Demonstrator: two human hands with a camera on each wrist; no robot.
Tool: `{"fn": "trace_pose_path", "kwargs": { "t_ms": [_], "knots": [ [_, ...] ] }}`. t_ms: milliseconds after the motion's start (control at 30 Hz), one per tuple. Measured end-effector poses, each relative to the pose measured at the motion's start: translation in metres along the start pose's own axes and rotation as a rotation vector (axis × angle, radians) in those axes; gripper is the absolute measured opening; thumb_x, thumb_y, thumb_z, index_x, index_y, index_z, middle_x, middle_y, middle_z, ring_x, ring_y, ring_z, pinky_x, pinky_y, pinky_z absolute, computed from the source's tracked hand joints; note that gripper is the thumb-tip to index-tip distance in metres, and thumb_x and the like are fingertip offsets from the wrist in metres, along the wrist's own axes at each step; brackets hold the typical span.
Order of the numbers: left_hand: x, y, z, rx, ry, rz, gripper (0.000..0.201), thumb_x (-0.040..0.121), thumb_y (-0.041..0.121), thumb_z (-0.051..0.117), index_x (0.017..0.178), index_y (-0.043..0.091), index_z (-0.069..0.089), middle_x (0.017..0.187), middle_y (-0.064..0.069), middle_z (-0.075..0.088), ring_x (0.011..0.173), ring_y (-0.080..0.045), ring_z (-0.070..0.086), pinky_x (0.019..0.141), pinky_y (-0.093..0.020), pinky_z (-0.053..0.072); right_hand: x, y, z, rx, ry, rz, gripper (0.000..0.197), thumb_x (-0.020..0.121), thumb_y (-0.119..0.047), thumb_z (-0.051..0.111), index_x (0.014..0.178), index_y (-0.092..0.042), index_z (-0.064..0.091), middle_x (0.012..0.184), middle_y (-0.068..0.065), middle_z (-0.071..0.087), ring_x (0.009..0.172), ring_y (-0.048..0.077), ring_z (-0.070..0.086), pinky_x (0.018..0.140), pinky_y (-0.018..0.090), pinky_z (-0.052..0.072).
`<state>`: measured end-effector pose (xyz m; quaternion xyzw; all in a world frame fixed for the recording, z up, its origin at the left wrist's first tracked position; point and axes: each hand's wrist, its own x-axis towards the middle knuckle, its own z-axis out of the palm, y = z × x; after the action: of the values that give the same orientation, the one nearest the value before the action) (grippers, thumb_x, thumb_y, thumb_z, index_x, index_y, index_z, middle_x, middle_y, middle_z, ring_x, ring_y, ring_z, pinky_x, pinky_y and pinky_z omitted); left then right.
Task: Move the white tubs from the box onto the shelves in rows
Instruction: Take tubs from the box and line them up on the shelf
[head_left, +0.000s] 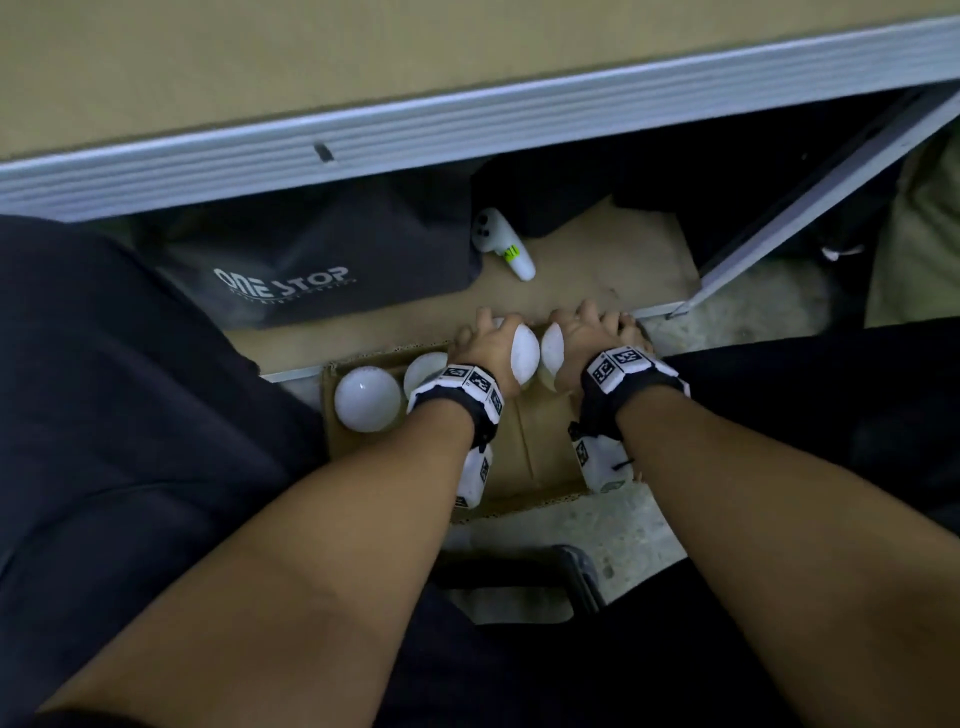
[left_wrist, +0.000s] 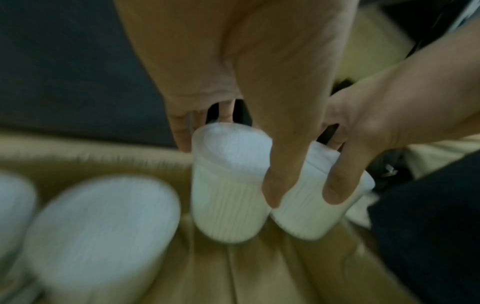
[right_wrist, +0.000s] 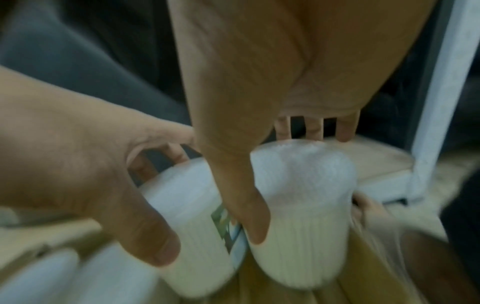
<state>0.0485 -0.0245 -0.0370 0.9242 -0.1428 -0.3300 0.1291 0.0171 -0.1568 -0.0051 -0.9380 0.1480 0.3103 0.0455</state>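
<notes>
Left hand (head_left: 488, 345) was curled round one white tub (head_left: 523, 354), thumb and fingers clamped on its ribbed side; right hand (head_left: 584, 340) likewise clamped on second tub (head_left: 551, 347). Both tubs were held side by side at far end of cardboard box (head_left: 524, 457), probably lifted clear of its floor, blur hindering certainty. Two more tubs (head_left: 368, 399) were seen in box at left; shelf edge (head_left: 467, 122) lay beyond

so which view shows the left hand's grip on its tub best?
Left wrist: the left hand has thumb and fingers wrapped round its tub, ribbed side and lid visible. Head view shows only the back of the hand over the tub. Right wrist shows the same grip from the side, blurred.
</notes>
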Motion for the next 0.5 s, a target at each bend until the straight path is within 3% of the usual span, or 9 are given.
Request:
{"fn": "trace_pose_path", "kwargs": {
  "t_ms": [100,200,267,400,500],
  "knots": [
    [-0.016,0.005,-0.025,-0.021,0.043,0.03,0.079,0.06,0.025,0.077,0.125,0.036,0.035,0.129,-0.003,0.028,0.116,-0.034,0.04,0.091,-0.044,0.045,-0.011,-0.005,-0.025,0.055,0.027,0.001,0.062,0.066,-0.017,0.065,0.124,-0.027,0.044,0.131,0.007,0.032,0.124,0.038,0.031,0.1,0.051,0.035],
    [-0.037,0.01,-0.058,-0.03,0.111,0.067,0.086,0.058,0.027,0.08,0.13,0.036,0.034,0.132,-0.004,0.026,0.118,-0.035,0.037,0.083,-0.04,0.044,-0.023,-0.013,-0.056,0.048,0.03,-0.006,0.083,0.054,-0.023,0.077,0.129,-0.027,0.041,0.142,0.008,0.025,0.134,0.041,0.023,0.101,0.055,0.037],
    [-0.054,0.014,-0.083,-0.027,0.142,0.077,0.089,0.058,0.03,0.081,0.133,0.038,0.034,0.134,-0.005,0.027,0.12,-0.036,0.037,0.084,-0.043,0.045,-0.037,-0.019,-0.083,0.011,0.048,-0.037,0.091,0.044,-0.031,0.08,0.128,-0.025,0.044,0.143,0.012,0.03,0.136,0.042,0.022,0.103,0.058,0.034],
    [-0.093,0.018,-0.136,0.001,0.191,0.113,0.091,0.056,0.036,0.084,0.134,0.036,0.036,0.128,-0.006,0.032,0.118,-0.037,0.041,0.086,-0.044,0.048,-0.08,-0.027,-0.138,-0.003,0.106,-0.074,0.09,0.058,-0.028,0.085,0.136,-0.028,0.041,0.14,0.011,0.029,0.131,0.041,0.025,0.095,0.055,0.044],
    [-0.124,0.016,-0.174,0.016,0.185,0.149,0.095,0.055,0.039,0.084,0.137,0.035,0.035,0.13,-0.004,0.038,0.117,-0.031,0.046,0.091,-0.045,0.05,-0.109,-0.031,-0.169,0.05,0.161,-0.149,0.09,0.058,-0.028,0.086,0.137,-0.032,0.042,0.135,0.008,0.035,0.129,0.037,0.029,0.087,0.048,0.05]
  ]
}}
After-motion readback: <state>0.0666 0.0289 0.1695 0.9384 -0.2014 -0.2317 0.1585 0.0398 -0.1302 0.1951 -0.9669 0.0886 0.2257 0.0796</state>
